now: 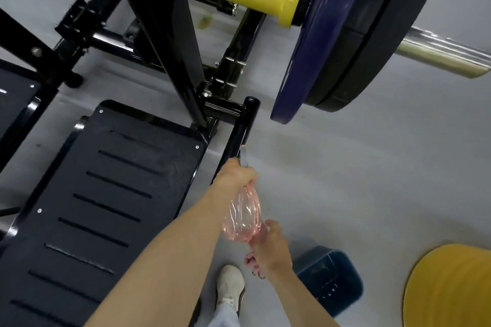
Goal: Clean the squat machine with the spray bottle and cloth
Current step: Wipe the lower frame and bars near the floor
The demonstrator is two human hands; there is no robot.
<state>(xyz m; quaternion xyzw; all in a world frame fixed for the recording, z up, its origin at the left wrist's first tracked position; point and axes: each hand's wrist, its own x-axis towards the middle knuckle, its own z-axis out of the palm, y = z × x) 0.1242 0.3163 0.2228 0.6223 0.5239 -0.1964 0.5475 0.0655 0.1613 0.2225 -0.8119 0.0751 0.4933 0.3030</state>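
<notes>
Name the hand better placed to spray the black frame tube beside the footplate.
Left. The left hand grips the spray bottle at its head, with the nozzle end close to the black frame tube. The right hand sits lower, by the bottle's base, holding the cloth.

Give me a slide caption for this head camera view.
Left hand aims the pink spray bottle at the squat machine's black frame tube; right hand holds the cloth.
</notes>
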